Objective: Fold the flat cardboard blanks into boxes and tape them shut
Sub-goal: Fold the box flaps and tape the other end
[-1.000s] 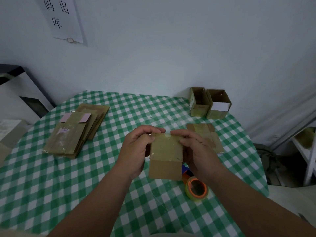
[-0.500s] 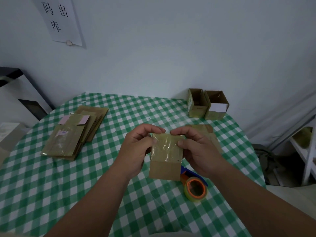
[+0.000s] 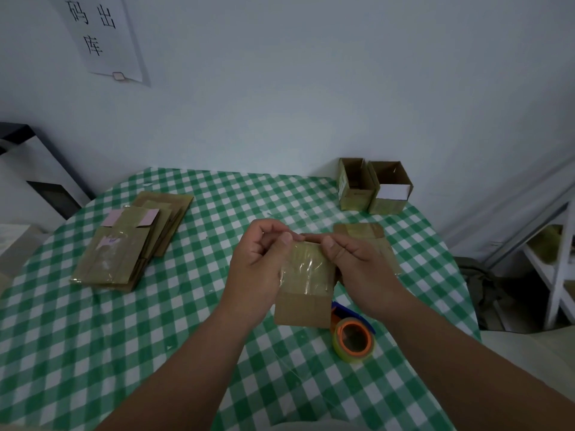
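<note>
**Box held over the counter; grip has shifted to its top edge**

Position: the small cardboard box (image 3: pixel 306 283) is held upright in both hands above the green-checked counter (image 3: pixel 93 337), in front of the person and just above the tape roll (image 3: pixel 354 340). Its upper part is wrapped in clear, wrinkled tape; the lower part is bare cardboard.

Change noted: a second ago both thumbs lay lower on the near taped face. The left hand (image 3: pixel 258 269) has since curled its fingers (image 3: pixel 267 227) over the top edge, thumb pressing at the upper left corner. The right hand (image 3: pixel 357 262) has brought its thumb up to the upper right corner, fingers reaching across the top. Both hands therefore grip the box; neither is free.

Assessment: the tape appears already laid, and the hands look to be rubbing it down along the top seam. This box seems near completion.

Remaining work: a stack of flat blanks (image 3: pixel 130 244) lies well apart at the left, one further blank (image 3: pixel 367 234) lies behind the right hand, and two finished boxes (image 3: pixel 373 188) stand open-topped at the far edge.
</note>
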